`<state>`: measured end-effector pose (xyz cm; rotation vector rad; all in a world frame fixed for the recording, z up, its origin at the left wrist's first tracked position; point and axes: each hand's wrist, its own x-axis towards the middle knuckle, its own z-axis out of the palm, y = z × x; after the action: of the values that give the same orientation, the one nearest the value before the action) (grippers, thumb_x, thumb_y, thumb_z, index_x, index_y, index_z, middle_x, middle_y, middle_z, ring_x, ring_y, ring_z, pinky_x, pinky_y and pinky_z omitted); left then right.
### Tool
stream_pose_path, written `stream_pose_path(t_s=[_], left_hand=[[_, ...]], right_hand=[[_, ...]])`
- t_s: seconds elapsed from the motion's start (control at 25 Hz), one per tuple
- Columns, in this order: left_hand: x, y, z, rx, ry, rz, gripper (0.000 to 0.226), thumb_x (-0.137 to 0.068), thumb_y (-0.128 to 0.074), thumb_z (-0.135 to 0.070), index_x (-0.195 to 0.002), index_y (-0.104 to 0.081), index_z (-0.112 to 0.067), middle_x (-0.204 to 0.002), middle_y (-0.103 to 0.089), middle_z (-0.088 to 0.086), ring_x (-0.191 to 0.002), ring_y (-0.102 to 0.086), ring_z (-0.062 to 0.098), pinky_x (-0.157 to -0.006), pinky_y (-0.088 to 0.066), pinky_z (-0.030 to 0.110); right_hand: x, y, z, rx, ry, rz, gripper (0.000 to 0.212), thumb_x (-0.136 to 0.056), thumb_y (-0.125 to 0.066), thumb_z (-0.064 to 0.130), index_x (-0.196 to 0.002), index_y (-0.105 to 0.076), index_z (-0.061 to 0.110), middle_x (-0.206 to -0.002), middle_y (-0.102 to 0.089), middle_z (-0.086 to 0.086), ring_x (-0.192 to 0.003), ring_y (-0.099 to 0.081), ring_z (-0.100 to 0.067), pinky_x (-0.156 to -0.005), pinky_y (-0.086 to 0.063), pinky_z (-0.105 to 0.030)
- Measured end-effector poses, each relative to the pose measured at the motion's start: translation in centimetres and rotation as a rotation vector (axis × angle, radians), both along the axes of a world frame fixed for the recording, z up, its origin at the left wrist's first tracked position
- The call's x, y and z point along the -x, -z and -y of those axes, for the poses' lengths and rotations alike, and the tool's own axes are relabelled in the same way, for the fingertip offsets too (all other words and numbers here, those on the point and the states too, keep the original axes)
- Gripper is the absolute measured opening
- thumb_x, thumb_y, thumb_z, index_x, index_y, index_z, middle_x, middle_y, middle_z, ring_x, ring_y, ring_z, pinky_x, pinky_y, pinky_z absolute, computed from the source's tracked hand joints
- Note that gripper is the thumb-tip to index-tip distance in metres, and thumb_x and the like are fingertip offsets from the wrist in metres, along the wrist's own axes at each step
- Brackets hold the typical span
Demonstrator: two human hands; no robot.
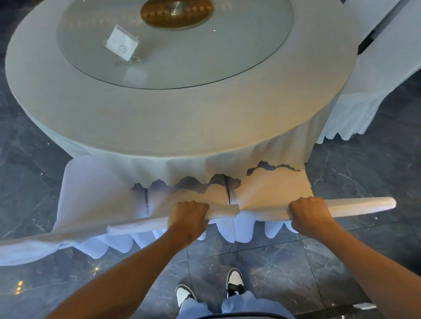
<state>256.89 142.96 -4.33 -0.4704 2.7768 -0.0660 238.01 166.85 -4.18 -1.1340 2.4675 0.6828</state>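
While both arms stretch forward, left hand (188,218): fingers curled tight over the white cloth roll (354,207), knuckles up, thumb hidden underneath.
right hand (310,213): same grip, fist wrapped round the roll, knuckles up, fingertips out of sight.
hand spacing: apart, with a stretch of roll between them; a folded cloth end (223,210) sits just right of the left hand.
cloth roll: runs level through both fists, sticks out past the right hand to a rounded end, trails past the left hand into a loose drape (17,249).
core: cannot tell whether anything rigid is inside the roll.
beyond the hands: covered chair seats (272,186) tucked under the scalloped hem of the tablecloth (200,123).
below the hands: pleated white skirt (238,232) hanging toward the dark marble floor (268,257).
far beyond: glass turntable (244,50) with a card stand (121,45) on it.
right of the right hand: more covered chairs (389,60), well apart.
nearer than the hands: shoes (233,281) on the floor.
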Motion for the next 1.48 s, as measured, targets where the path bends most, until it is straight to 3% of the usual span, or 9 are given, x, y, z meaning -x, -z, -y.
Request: stream_pose_path(t_s=[0.16, 0.36, 0.48, 0.64, 0.84, 1.08, 1.48], left_hand=[[0.0, 0.1, 0.1, -0.007, 0.01, 0.002, 0.021, -0.094, -0.05, -0.037, -0.107, -0.062, -0.027, -0.094, -0.069, -0.001, -0.081, -0.063, 0.02, -0.066, -0.034, 0.028], [-0.3, 0.4, 0.0, 0.011, -0.017, 0.0, 0.019, -0.093, -0.049, -0.038, -0.103, -0.061, -0.027, -0.09, -0.068, -0.001, -0.073, -0.058, 0.02, -0.063, -0.033, 0.029], [-0.4, 0.5, 0.0, -0.01, -0.046, -0.008, 0.018, -0.091, -0.052, -0.037, -0.103, -0.061, -0.027, -0.091, -0.067, -0.001, -0.07, -0.052, 0.019, -0.064, -0.034, 0.029], [-0.5, 0.9, 0.2, -0.017, -0.018, -0.001, 0.019, -0.089, -0.054, -0.033, -0.104, -0.063, -0.025, -0.09, -0.068, -0.001, -0.078, -0.062, 0.019, -0.064, -0.036, 0.028], [-0.6, 0.5, 0.6, -0.021, 0.012, 0.011, 0.018, -0.088, -0.054, -0.032, -0.101, -0.064, -0.023, -0.091, -0.069, 0.0, -0.081, -0.063, 0.021, -0.065, -0.036, 0.028], [-0.6, 0.4, 0.8, -0.04, 0.035, 0.005, 0.018, -0.092, -0.052, -0.03, -0.102, -0.062, -0.021, -0.092, -0.069, 0.002, -0.081, -0.063, 0.022, -0.066, -0.034, 0.028], [-0.4, 0.1, 0.7, -0.029, 0.038, -0.003, 0.026, -0.093, -0.051, -0.036, -0.113, -0.062, -0.024, -0.097, -0.07, 0.003, -0.083, -0.065, 0.022, -0.068, -0.033, 0.027]], right_hand=[[0.3, -0.3, 0.7, 0.036, 0.02, -0.029, 0.016, -0.087, -0.055, 0.021, -0.1, -0.064, 0.02, -0.084, -0.062, 0.002, -0.081, -0.063, -0.019, -0.066, -0.039, -0.026], [-0.7, 0.5, 0.3, 0.045, 0.04, -0.025, 0.016, -0.088, -0.055, 0.022, -0.101, -0.064, 0.021, -0.089, -0.066, 0.002, -0.084, -0.064, -0.019, -0.067, -0.041, -0.026], [-1.2, 0.7, -0.1, 0.049, 0.072, -0.021, 0.015, -0.089, -0.053, 0.023, -0.098, -0.064, 0.02, -0.076, -0.055, 0.003, -0.072, -0.056, -0.019, -0.065, -0.041, -0.026], [-1.4, 0.7, 0.1, 0.056, 0.097, -0.049, 0.011, -0.091, -0.05, 0.024, -0.092, -0.061, 0.021, -0.065, -0.044, 0.006, -0.067, -0.051, -0.02, -0.062, -0.039, -0.027], [-1.3, 0.5, 0.3, 0.025, 0.105, -0.07, 0.015, -0.088, -0.052, 0.023, -0.097, -0.064, 0.022, -0.085, -0.065, 0.004, -0.076, -0.062, -0.019, -0.062, -0.038, -0.026], [0.0, 0.6, 0.0, -0.028, 0.11, -0.069, 0.003, -0.086, -0.057, 0.026, -0.086, -0.057, 0.023, -0.062, -0.039, 0.007, -0.067, -0.052, -0.019, -0.062, -0.04, -0.026], [0.9, 0.4, 1.6, -0.03, 0.039, -0.043, 0.012, -0.087, -0.054, 0.022, -0.094, -0.063, 0.022, -0.067, -0.045, 0.005, -0.07, -0.055, -0.021, -0.062, -0.039, -0.026]])
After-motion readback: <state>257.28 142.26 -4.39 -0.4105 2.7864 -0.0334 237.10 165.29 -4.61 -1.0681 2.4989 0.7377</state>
